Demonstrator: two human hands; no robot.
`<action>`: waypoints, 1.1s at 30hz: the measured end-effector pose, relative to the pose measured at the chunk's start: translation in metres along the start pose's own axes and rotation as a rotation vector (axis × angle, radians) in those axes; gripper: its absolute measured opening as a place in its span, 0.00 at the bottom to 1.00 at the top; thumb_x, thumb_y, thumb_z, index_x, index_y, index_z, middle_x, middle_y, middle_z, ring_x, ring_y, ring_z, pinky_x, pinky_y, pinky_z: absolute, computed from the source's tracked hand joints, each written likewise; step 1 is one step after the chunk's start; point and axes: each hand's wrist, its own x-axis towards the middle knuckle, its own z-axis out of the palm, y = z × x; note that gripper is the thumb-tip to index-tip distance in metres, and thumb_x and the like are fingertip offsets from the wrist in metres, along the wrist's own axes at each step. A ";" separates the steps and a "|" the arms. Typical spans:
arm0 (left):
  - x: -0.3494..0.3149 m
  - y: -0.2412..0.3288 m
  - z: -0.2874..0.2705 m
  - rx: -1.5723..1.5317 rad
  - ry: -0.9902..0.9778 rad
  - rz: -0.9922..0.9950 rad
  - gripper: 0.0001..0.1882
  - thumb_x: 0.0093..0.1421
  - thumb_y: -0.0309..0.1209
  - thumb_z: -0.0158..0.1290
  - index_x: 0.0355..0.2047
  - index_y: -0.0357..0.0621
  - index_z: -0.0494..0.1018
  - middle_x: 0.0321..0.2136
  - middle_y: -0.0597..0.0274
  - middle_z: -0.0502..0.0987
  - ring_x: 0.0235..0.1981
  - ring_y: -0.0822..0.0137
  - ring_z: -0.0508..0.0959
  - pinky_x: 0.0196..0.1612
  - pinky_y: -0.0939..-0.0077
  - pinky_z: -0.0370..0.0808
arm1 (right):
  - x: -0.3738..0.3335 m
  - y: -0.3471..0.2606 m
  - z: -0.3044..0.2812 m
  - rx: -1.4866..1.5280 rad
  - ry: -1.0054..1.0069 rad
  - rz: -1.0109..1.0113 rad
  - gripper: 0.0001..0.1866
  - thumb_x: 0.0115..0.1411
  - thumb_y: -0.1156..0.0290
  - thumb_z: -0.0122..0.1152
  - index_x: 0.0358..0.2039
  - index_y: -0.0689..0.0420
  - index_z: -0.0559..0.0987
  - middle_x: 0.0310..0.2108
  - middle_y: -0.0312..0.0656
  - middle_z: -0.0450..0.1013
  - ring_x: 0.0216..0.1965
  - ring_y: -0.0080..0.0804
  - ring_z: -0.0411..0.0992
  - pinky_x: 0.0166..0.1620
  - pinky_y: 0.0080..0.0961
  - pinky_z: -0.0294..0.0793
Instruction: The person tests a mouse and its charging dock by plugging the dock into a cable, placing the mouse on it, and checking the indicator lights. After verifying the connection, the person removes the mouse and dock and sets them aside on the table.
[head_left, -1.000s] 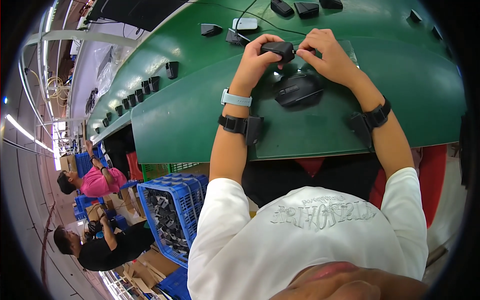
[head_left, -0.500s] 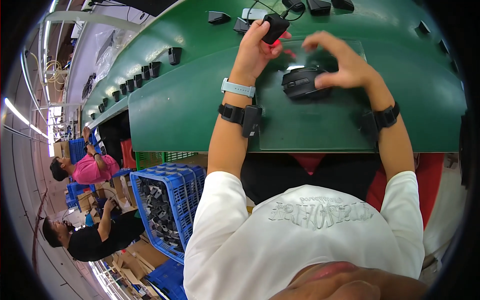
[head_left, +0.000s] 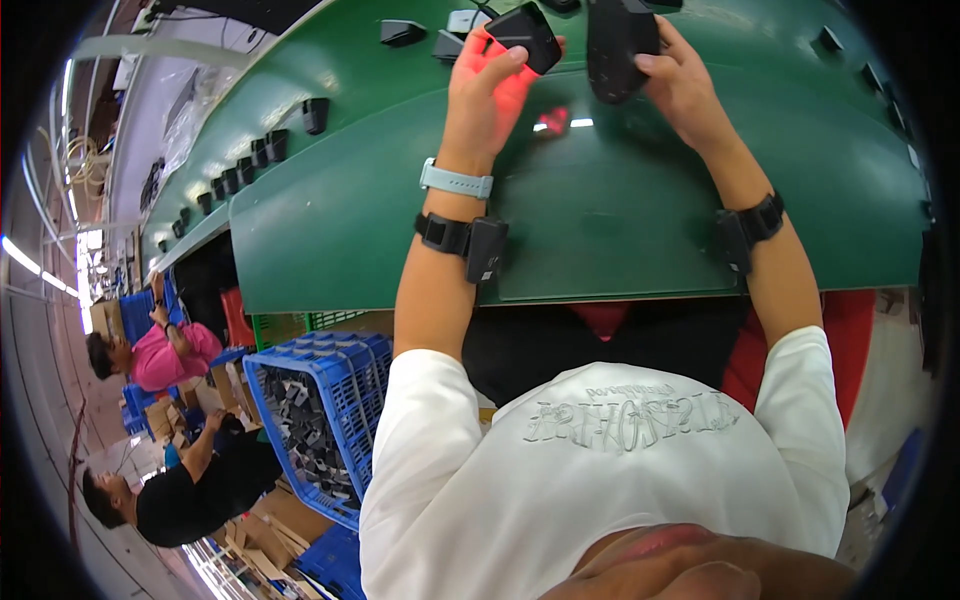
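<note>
My left hand [head_left: 478, 105] is closed around a small black box-shaped device [head_left: 528, 40], thumb pressed on its near side. Red light glows across the palm and fingers, and a red reflection shows on the mat below. A black computer mouse [head_left: 618, 45] is gripped in my right hand [head_left: 684, 92], raised off the table and tilted on end, just right of the device. The thumb lies along the mouse's edge; its other fingers are partly hidden. Both hands are over the far part of a clear, glossy mat [head_left: 620, 235] on the green table.
Black wedge-shaped parts [head_left: 316, 115] stand in a row along the green table [head_left: 340, 230] at left; others [head_left: 402, 33] lie at the back. A blue crate [head_left: 345, 385] full of dark parts is at my left. Two people [head_left: 175, 355] work farther left.
My right hand has taken hold of the mouse and lifted it from the mat, away from me. My left hand has turned the device, and red light now covers its palm.
</note>
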 end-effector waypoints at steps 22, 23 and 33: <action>0.001 -0.032 -0.022 0.607 -0.004 0.088 0.31 0.46 0.15 0.70 0.52 0.31 0.73 0.31 0.61 0.81 0.30 0.72 0.83 0.35 0.75 0.81 | 0.002 0.007 0.009 -0.464 0.057 -0.198 0.32 0.67 0.80 0.59 0.71 0.62 0.62 0.68 0.45 0.64 0.68 0.34 0.63 0.69 0.31 0.60; -0.002 -0.029 -0.019 0.564 -0.009 0.065 0.31 0.47 0.16 0.70 0.52 0.31 0.73 0.31 0.60 0.81 0.30 0.71 0.83 0.35 0.74 0.82 | 0.002 0.005 0.014 -0.458 0.049 -0.198 0.32 0.67 0.80 0.59 0.71 0.62 0.62 0.68 0.45 0.64 0.68 0.34 0.63 0.69 0.31 0.60; -0.003 -0.023 -0.005 0.540 -0.043 -0.041 0.26 0.53 0.15 0.65 0.53 0.33 0.74 0.37 0.59 0.83 0.37 0.68 0.84 0.42 0.72 0.84 | -0.009 -0.014 0.023 -0.692 0.093 -0.282 0.35 0.63 0.80 0.65 0.69 0.62 0.65 0.67 0.45 0.67 0.67 0.36 0.66 0.69 0.33 0.61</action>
